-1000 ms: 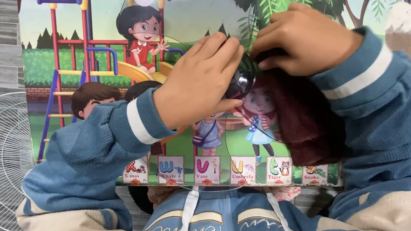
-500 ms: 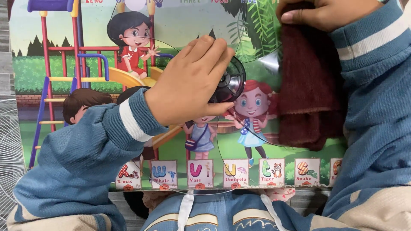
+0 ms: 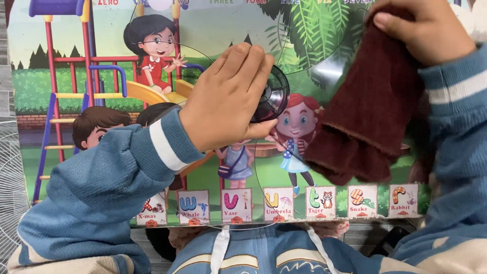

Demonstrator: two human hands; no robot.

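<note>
From the head view, I see my left hand point(image 3: 225, 99) near the middle of the frame, its fingers point(image 3: 243, 61) curled close together around a dark round hub point(image 3: 271, 96) at the centre of clear plastic fan blades point(image 3: 299, 45). The fingertips press on the hub's upper rim at about 11 o'clock of it, and the thumb closes underneath at about 7 o'clock, so the hand is clamped on the hub. The transparent blades spread out from the hub, one toward 1 o'clock and one toward 6 o'clock; I can make out their thin curved edges only.

My right hand point(image 3: 423, 30) sits at 2 o'clock in the frame, fingers bent tight and pinching the top of a dark red cloth point(image 3: 370, 116). The cloth hangs down from that grip toward 7 o'clock, its folded lower edge just right of the hub.

Behind everything lies a colourful children's playground poster point(image 3: 76, 76). A white wire fan guard point(image 3: 12, 172) shows at 9 o'clock.
</note>
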